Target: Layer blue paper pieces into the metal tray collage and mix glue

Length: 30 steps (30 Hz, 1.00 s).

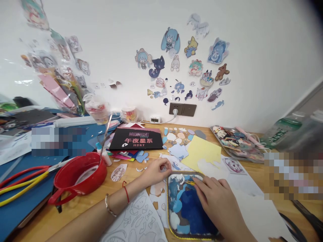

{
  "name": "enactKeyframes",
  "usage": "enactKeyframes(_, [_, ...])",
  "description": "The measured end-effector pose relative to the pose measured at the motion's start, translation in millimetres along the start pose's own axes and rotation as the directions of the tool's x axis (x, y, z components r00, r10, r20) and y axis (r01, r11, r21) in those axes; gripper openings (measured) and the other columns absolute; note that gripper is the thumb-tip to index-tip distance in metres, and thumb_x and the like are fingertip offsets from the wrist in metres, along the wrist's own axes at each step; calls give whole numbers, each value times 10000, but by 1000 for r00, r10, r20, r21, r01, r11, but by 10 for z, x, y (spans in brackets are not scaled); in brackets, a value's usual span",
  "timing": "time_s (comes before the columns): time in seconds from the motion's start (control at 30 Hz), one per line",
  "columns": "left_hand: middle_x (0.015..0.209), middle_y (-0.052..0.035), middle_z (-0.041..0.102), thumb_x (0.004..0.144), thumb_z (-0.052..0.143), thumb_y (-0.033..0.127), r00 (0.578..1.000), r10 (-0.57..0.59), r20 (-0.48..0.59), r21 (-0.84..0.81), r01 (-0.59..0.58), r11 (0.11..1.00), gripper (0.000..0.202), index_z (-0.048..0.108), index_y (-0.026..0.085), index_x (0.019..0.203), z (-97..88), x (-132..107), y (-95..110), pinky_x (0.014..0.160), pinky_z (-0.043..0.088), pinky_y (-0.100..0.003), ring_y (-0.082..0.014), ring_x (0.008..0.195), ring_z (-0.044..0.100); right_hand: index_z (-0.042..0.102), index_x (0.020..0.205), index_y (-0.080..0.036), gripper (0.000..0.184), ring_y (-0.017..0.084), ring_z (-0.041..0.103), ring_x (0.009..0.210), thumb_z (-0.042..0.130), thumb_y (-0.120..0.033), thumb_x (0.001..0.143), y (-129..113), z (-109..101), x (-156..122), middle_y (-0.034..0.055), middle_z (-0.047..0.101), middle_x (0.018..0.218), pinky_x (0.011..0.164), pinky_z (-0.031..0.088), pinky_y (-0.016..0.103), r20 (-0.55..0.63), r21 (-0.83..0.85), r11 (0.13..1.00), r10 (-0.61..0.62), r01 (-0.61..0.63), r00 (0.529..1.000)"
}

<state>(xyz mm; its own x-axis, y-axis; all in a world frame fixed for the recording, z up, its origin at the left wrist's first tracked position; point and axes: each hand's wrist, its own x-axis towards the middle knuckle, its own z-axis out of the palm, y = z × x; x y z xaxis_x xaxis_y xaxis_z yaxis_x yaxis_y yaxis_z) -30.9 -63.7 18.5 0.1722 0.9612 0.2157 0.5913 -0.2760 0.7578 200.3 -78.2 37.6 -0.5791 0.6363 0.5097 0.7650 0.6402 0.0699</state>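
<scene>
In the head view, a gold-rimmed tray (169,215) lies on the wooden desk, with cut pieces of blue and white paper in it. Over its right part is my right hand (214,193), fingers pinched round thin yellow tweezers (191,183); their tips point left, down towards the pieces. My left hand (158,170) rests by the tray's upper left corner, thumb and forefinger curled together. Whatever is between them, if anything, is too small to make out. A dark blue paper shape (193,210) fills much of the tray, partly behind my right hand.
Yellow paper (204,151) and pale blue scraps (178,150) lie beyond the tray. A red pot (80,178) and scissors (27,181) are at left, near a black booklet (136,138). A second tray (233,153) and green bottle (284,131) stand right.
</scene>
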Motion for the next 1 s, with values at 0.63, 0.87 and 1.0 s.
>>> enactKeyframes(0.63, [683,11,580,744,550,216,1000,-3,0,-33,3,999,71,571,154,716,17,7,-27,587,344,-208,-112,643,484,655,895,-225,264,173,464,663,392,-206,873,6,-49,31,24,544,678,660,286,320,-39,113,993,36,-31,999])
enactKeyframes(0.87, [675,14,577,742,554,218,1000,-28,11,-36,28,999,70,574,157,714,12,17,-12,581,337,-211,-112,634,474,648,954,-260,283,185,471,725,412,-149,845,15,-82,38,39,551,757,704,304,340,-7,199,980,21,-19,1000])
enactKeyframes(1.0, [672,15,567,745,552,223,999,-35,8,-23,35,999,71,574,158,727,7,12,-7,594,339,-219,-116,638,467,646,927,-277,279,195,478,754,428,-135,826,36,-85,24,34,559,772,712,304,350,38,226,974,15,-23,999])
